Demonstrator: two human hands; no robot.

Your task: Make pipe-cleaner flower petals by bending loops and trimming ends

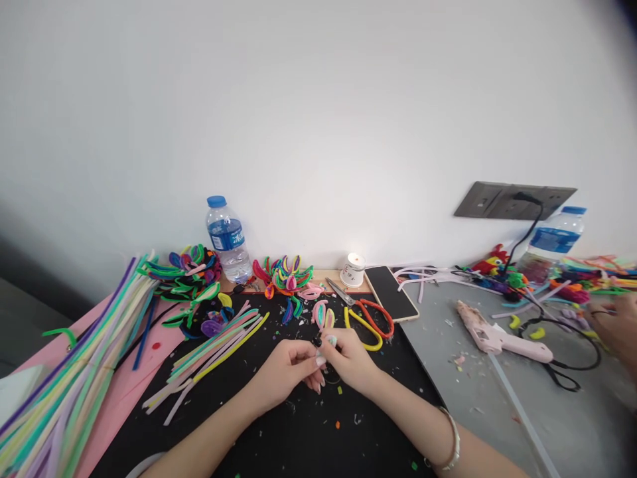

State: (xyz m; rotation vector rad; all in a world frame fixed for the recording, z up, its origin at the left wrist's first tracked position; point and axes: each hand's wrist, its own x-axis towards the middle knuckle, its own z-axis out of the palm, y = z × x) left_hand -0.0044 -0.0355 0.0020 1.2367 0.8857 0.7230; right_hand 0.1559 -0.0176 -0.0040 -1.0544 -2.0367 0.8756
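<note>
Over the black mat (279,445) my two hands meet, fingertips together. My right hand (351,358) is closed in a pinch on a small pale green pipe cleaner piece (332,340), with a dark bit beside it. My left hand (293,372) is also closed, its fingertips against those of the right; what lies between them is hidden. Pastel pipe cleaner loops (320,313) show just beyond my fingers; whether they are held or lying there I cannot tell. Close behind my right hand lie scissors (369,322) with yellow and red handles, blades pointing to the wall.
Cut pipe cleaners (213,352) and a long bundle (84,372) lie left. Colourful looped pieces (286,275), a water bottle (229,242), a paper cup (353,271) and a phone (392,293) line the wall. Right are a glue gun (512,342) and another person's hand (617,328).
</note>
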